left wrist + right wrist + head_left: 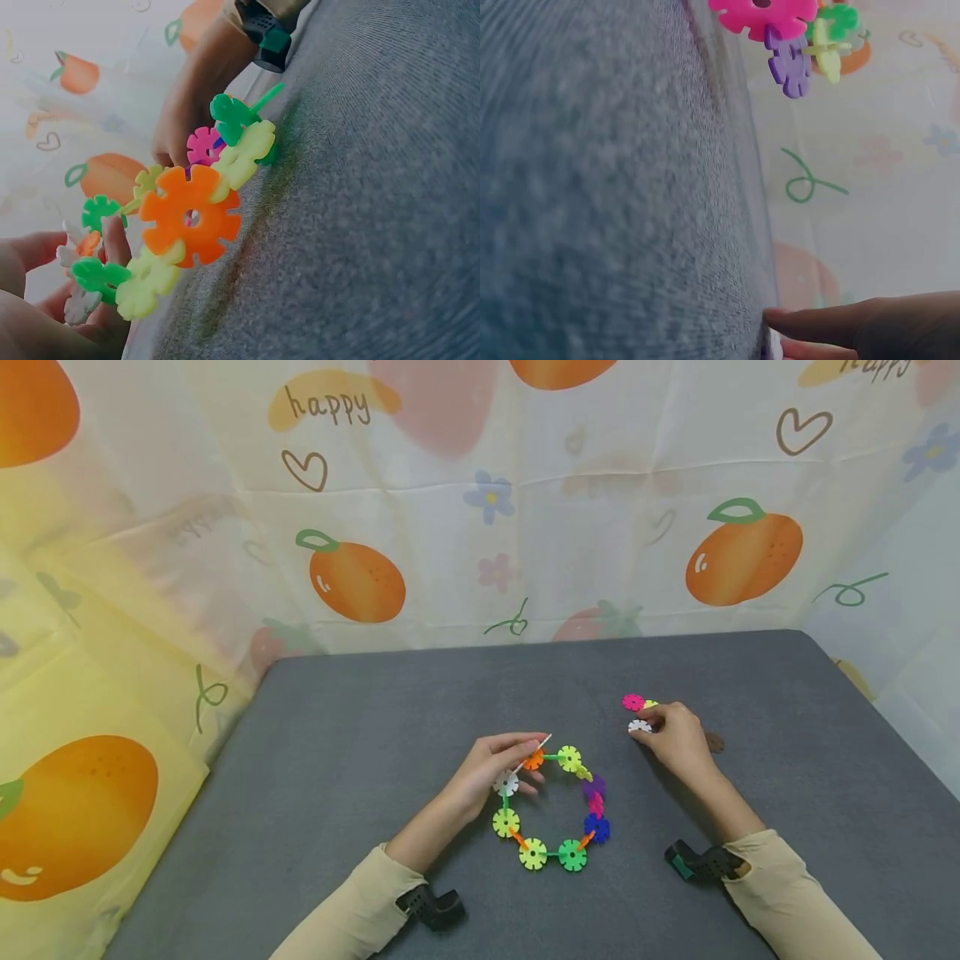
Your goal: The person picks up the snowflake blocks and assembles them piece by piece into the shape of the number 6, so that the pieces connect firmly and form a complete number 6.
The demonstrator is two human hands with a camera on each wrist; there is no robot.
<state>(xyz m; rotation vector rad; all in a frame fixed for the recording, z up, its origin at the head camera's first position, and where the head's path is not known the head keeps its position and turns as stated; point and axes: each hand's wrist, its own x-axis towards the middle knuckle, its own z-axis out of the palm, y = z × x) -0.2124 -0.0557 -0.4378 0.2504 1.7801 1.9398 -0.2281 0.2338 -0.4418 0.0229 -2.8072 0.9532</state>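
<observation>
My left hand (483,774) grips a ring of interlocked plastic snowflake discs (572,855) at its upper left, where white and orange discs join. The ring has green, yellow, orange, purple, pink and blue discs, some edge-on. In the left wrist view, an orange disc (190,215) is closest to the camera, and fingers partly hide the white ones. To the right of the ring, my right hand (678,742) pinches a loose white snowflake disc (640,726) between thumb and forefinger, low at the table. The right wrist view shows only a sliver of this disc.
Just beyond the right hand lie a pink disc (633,702) and a partly covered yellow disc (651,703). A brown disc (715,742) lies right of that hand. The grey table (360,718) ends at a printed cloth backdrop (435,543).
</observation>
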